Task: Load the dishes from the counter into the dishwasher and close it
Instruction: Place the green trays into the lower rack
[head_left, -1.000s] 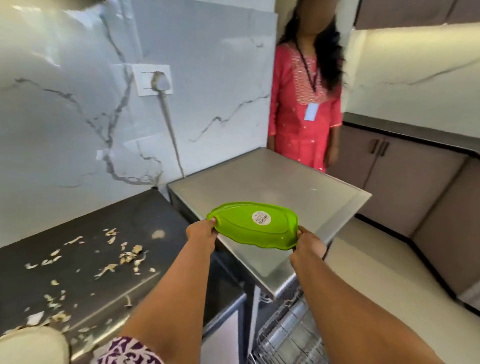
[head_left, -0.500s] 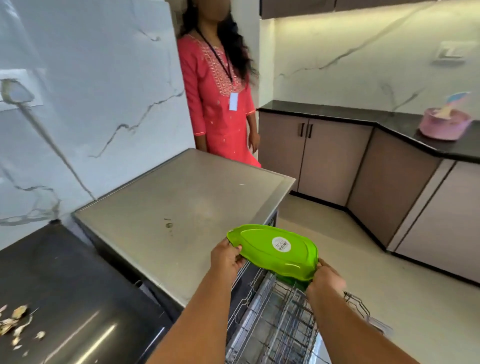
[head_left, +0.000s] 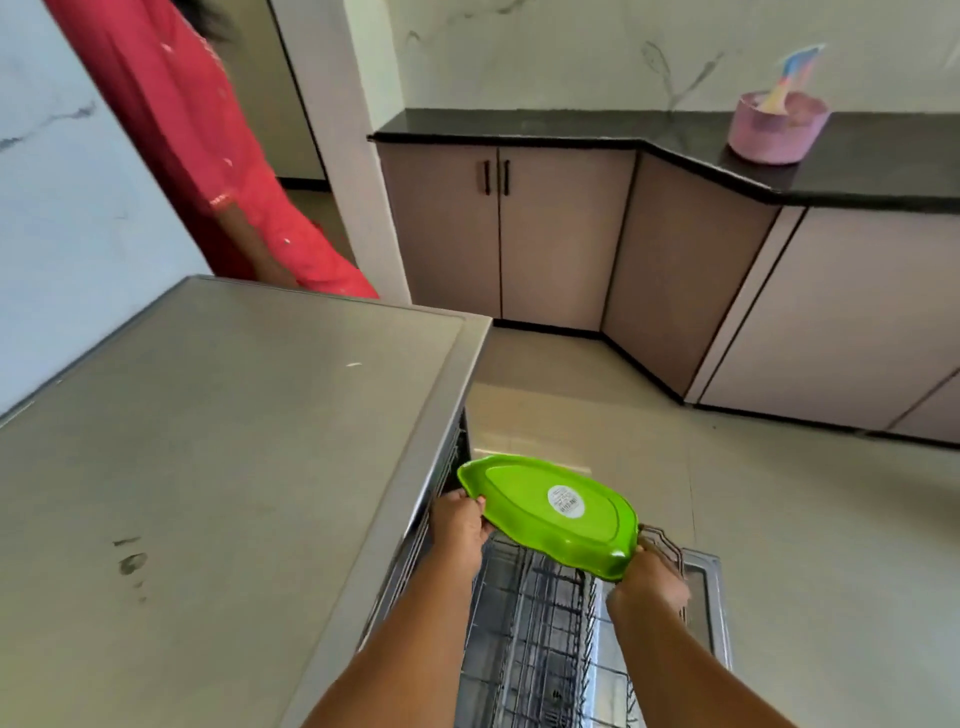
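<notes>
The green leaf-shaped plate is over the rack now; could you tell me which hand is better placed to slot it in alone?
Probably the right hand: it grips the green leaf-shaped plate directly above the dishwasher rack, while the left hand sits against the dishwasher's edge.

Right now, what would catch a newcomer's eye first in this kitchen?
The bright green plate, white sticker up, held by the left hand and right hand over the pulled-out dishwasher rack. Next, the pink bowl on the black counter far right, and a person in a red dress upper left.
</notes>
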